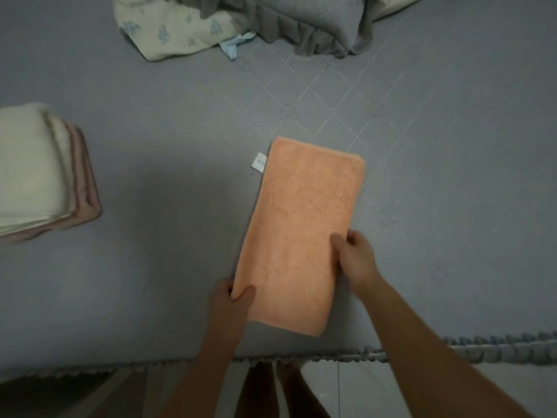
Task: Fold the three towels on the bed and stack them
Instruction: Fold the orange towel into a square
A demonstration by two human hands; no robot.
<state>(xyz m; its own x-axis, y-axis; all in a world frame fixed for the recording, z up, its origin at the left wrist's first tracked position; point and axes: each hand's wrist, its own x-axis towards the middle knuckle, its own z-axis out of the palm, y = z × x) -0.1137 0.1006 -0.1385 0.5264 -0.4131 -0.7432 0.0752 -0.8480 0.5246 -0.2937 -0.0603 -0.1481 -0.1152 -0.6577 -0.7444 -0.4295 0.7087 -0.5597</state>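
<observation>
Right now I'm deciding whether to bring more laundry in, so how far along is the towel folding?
Two towels look done: a cream towel lies folded on a pink towel at the bed's left. The third, the orange towel, is folded into a long strip, with the left hand and right hand gripping its near edges. Left: probably another fold, then placing it on the stack.

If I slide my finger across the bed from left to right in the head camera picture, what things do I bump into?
Folded cream towel on a folded pink towel → small white tag → long folded orange terry towel, gripped at its near end by the left hand and right hand.
</observation>
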